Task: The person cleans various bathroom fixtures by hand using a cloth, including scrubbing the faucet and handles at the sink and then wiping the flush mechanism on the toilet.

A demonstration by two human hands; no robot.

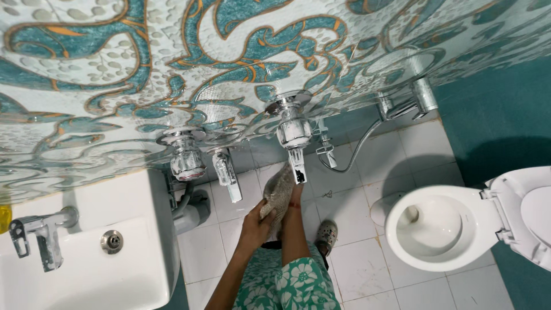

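A grey cloth (279,192) hangs just below the spout of a chrome wall tap (294,133) on the patterned teal tile wall. My left hand (255,223) grips the cloth's lower end. My right hand (297,195) reaches up to the spout (298,170) with the cloth's upper part wrapped over its fingers, which are hidden. A red thread circles that wrist. Both arms come up from the bottom middle, over a green floral garment (287,284).
A white washbasin (132,270) with its own tap (35,238) sits at lower left. Two more chrome taps (186,154) are mounted left of the cloth. A spray hose (356,150) hangs right of it. An open white toilet (442,229) stands at right. My slippered foot (327,232) is on white floor tiles.
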